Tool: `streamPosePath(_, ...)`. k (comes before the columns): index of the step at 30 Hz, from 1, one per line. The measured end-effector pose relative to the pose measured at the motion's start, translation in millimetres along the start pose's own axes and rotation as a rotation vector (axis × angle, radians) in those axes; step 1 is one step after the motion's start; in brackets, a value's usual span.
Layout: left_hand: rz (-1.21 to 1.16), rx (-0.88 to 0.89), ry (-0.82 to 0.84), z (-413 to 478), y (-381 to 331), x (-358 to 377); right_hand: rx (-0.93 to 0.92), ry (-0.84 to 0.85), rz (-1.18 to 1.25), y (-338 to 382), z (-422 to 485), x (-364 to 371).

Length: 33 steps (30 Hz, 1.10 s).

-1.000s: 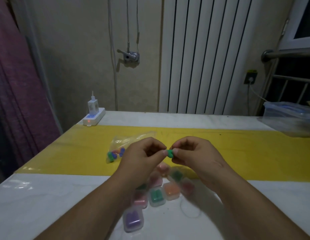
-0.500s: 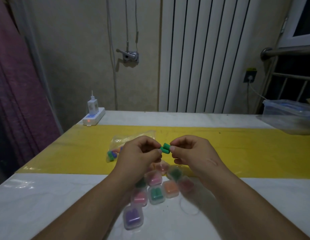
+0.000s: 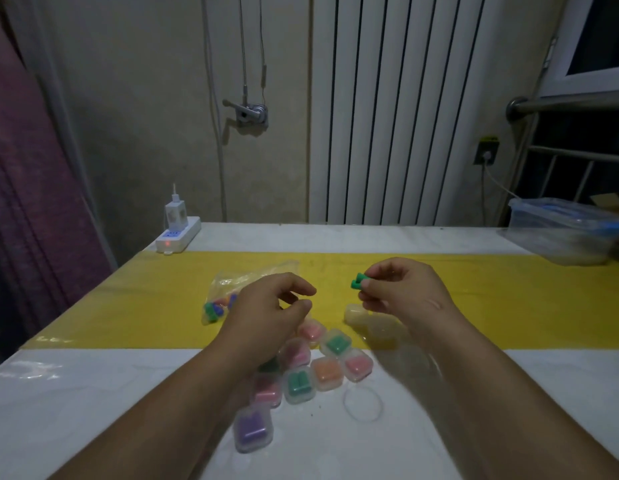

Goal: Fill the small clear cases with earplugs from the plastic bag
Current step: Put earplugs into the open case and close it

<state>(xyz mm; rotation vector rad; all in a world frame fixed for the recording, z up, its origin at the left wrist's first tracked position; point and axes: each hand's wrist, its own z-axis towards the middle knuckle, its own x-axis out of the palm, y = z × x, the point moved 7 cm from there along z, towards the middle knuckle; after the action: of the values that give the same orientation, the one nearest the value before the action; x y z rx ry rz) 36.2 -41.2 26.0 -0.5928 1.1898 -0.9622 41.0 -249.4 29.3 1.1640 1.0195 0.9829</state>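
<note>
My right hand [image 3: 401, 292] pinches two green earplugs [image 3: 358, 282] at its fingertips, held above the yellow strip. An empty clear case [image 3: 360, 314] lies on the strip just below that hand. My left hand [image 3: 270, 306] hovers with loosely curled fingers and holds nothing. Behind it lies the plastic bag [image 3: 228, 292] with several coloured earplugs inside. Several small clear cases [image 3: 297, 382] holding pink, green, orange and purple earplugs sit clustered on the white table, partly hidden under my left forearm.
A clear rubber band [image 3: 363, 405] lies right of the cases. A white power strip [image 3: 178, 237] with a charger sits at the far left table corner. A clear lidded box [image 3: 564, 233] stands at the far right. A radiator lines the wall behind.
My hands have moved apart. The green earplugs, pinched between both hands before, now stay with my right hand alone, and my left hand has drawn back to the left.
</note>
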Motion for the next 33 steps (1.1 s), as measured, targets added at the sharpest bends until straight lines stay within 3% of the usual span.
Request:
streamPosePath(7,0.382,0.022,0.182,5.2,-15.6,15.5,0.009,-0.109,-0.158,-9.2,12.5,-24.9)
streamPosePath(18,0.605,0.086,0.332,43.5,-25.2,82.0,0.037,-0.142,-0.194,-15.6,18.9,-28.3)
streamPosePath(22,0.587,0.085,0.395,43.5,-27.2,98.6,0.002,-0.169,-0.218,-13.8,18.6,-30.6)
streamPosePath(27,0.413,0.078,0.253,45.0,-23.8,72.6,-0.032,-0.176,-0.182,-10.6,16.1,-25.5)
streamPosePath(33,0.103,0.069,0.164,30.5,-17.0,16.8,-0.027,0.033,-0.093,-8.9,0.2,14.8)
